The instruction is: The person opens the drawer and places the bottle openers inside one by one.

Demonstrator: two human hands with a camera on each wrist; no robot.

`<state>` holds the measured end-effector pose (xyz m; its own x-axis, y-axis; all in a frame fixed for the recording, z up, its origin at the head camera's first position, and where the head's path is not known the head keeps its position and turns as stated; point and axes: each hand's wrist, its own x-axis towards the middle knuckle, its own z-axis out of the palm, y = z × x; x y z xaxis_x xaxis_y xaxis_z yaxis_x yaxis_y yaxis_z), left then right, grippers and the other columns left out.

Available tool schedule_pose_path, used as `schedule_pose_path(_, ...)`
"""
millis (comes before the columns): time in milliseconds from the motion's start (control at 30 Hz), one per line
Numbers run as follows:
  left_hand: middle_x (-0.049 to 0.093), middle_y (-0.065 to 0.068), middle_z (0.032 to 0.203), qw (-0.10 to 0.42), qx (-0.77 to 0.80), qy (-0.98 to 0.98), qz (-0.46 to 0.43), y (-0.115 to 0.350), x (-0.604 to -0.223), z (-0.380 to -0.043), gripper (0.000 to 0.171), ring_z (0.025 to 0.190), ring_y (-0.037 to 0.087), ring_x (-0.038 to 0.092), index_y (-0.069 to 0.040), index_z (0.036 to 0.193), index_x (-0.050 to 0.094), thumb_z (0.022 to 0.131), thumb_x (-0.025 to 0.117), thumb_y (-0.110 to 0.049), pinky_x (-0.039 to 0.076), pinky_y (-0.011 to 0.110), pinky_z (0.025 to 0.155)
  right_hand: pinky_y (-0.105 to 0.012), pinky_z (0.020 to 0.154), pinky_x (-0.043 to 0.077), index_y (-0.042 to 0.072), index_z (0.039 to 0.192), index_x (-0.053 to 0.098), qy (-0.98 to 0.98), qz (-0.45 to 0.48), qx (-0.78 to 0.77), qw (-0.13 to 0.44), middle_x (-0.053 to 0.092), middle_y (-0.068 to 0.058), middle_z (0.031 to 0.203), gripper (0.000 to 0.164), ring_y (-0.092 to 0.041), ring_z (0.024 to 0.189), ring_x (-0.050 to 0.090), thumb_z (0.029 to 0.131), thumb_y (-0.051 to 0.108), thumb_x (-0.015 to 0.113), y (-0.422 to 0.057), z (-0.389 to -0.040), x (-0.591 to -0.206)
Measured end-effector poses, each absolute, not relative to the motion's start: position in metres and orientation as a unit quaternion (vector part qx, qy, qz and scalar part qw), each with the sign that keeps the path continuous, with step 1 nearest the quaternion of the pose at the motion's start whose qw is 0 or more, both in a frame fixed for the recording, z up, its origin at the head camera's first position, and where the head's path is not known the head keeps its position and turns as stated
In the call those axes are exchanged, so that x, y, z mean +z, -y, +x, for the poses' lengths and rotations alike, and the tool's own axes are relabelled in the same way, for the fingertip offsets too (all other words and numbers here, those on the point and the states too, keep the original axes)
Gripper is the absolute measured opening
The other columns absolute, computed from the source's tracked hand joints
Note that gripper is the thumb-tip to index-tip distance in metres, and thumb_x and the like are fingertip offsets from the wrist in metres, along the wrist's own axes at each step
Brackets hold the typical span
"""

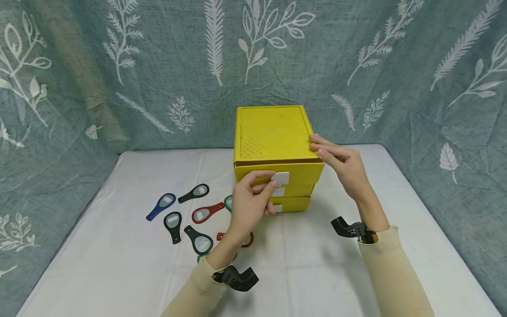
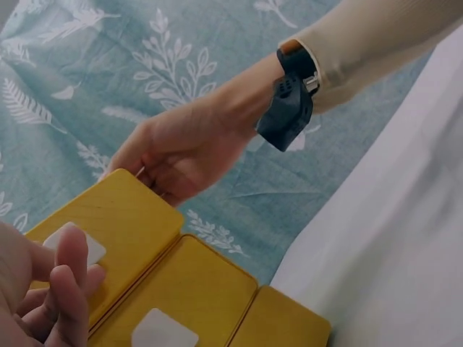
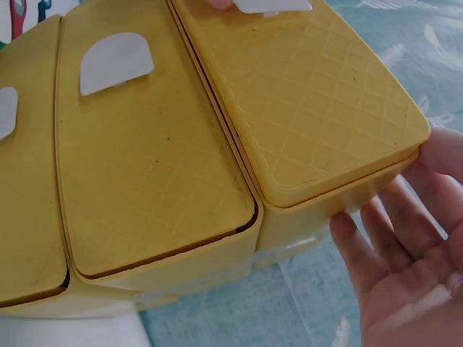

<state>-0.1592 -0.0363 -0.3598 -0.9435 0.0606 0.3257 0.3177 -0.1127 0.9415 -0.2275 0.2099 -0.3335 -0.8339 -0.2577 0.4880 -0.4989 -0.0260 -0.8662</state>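
A yellow drawer box point(image 1: 273, 132) with three stacked drawers stands at the back of the table. My left hand point(image 1: 247, 204) is at its front, thumb and fingertips pinching the white handle point(image 1: 280, 177) of the top drawer point(image 3: 325, 101). That drawer sits slightly forward, with a dark gap along its upper edge. Against the box's upper right edge rests my right hand point(image 1: 344, 165), its fingers extended along the side and top. In the right wrist view, its fingertips point(image 3: 343, 224) touch the side wall. Below, the middle drawer point(image 3: 152, 159) looks pushed in.
Several bottle openers lie left of the box on the white tablecloth point(image 1: 130, 259), among them a blue one point(image 1: 161, 206), a black one point(image 1: 173, 224) and a red one point(image 1: 207, 213). My left forearm partly covers others. Behind the table hangs a leaf-patterned curtain point(image 1: 170, 53).
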Motion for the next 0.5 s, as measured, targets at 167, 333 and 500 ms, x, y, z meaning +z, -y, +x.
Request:
schedule_pose_path(167, 0.071, 0.022, 0.089, 0.083, -0.724, 0.669, -0.146, 0.037, -0.361, -0.158, 0.024, 0.041, 0.035, 0.053, -0.009, 0.118, 0.067, 0.094, 0.069, -0.013, 0.042, 0.026, 0.040, -0.034, 0.110, 0.033, -0.005, 0.120, 0.068, 0.683, 0.281, 0.668, 0.092, 0.055, -0.014, 0.138, 0.024, -0.024, 0.140, 0.036, 0.100, 0.004, 0.057, -0.211, -0.227, -0.336)
schedule_pose_path(333, 0.073, 0.014, 0.091, 0.091, -0.715, 0.677, -0.151, 0.037, -0.363, -0.154, 0.022, 0.039, 0.034, 0.050, -0.011, 0.117, 0.067, 0.095, 0.069, -0.015, 0.040, 0.026, 0.039, -0.035, 0.111, 0.030, -0.006, 0.122, 0.066, 0.679, 0.298, 0.666, 0.084, 0.053, -0.015, 0.140, 0.026, -0.025, 0.141, 0.033, 0.100, 0.000, 0.054, -0.213, -0.227, -0.336)
schedule_pose_path(500, 0.074, 0.012, 0.092, 0.097, -0.715, 0.676, -0.153, 0.036, -0.364, -0.147, 0.021, 0.035, 0.026, 0.047, -0.012, 0.115, 0.067, 0.094, 0.069, -0.013, 0.036, 0.026, 0.037, -0.036, 0.112, 0.028, -0.006, 0.125, 0.064, 0.680, 0.315, 0.658, 0.068, 0.050, -0.015, 0.143, 0.027, -0.026, 0.142, 0.032, 0.101, -0.001, 0.053, -0.215, -0.228, -0.334)
